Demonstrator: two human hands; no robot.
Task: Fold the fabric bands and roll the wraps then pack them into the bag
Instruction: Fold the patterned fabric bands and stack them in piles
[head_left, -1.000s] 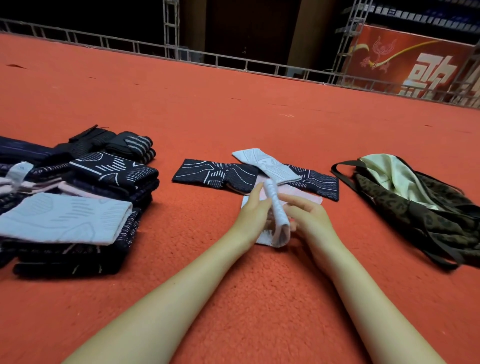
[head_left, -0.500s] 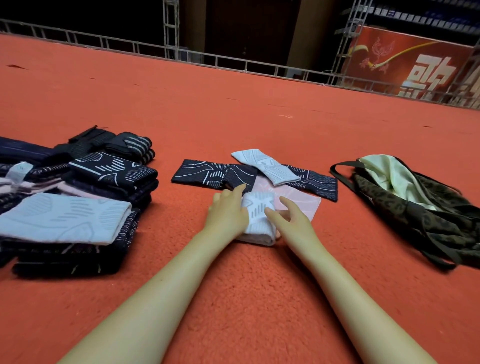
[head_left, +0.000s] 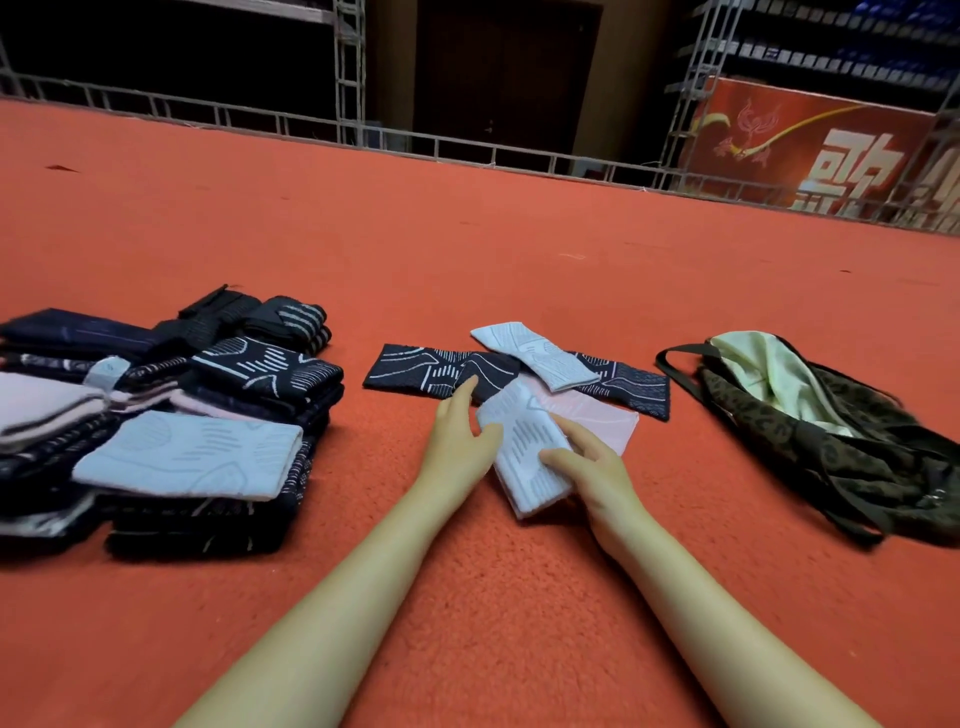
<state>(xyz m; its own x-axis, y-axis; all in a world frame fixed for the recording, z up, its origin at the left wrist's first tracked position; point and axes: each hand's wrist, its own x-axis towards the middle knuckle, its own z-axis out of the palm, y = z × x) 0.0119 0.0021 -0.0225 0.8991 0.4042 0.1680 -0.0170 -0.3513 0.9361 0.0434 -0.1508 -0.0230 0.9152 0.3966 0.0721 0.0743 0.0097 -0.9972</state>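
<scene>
Fuzzy red carpet (head_left: 467, 597), both hands' straight fingers (head_left: 558, 460) pressing folded pale ribbed band (head_left: 527, 457)

Bands laid out mid-carpet, bag to my right, unsorted stack to my left.

I see a folded light-blue band (head_left: 524, 457) lying flat and angled, its far end overlapping a flat pink band (head_left: 597, 423). Just beyond, a long dark patterned band (head_left: 410, 366) lies stretched sideways, with a second light-blue band (head_left: 535, 356) laid diagonally across it. The pile of fabric bands (head_left: 156, 415), dark, pink and light blue, sits well apart on the left. The dark patterned bag (head_left: 831, 441) slumps open, pale lining showing.
</scene>
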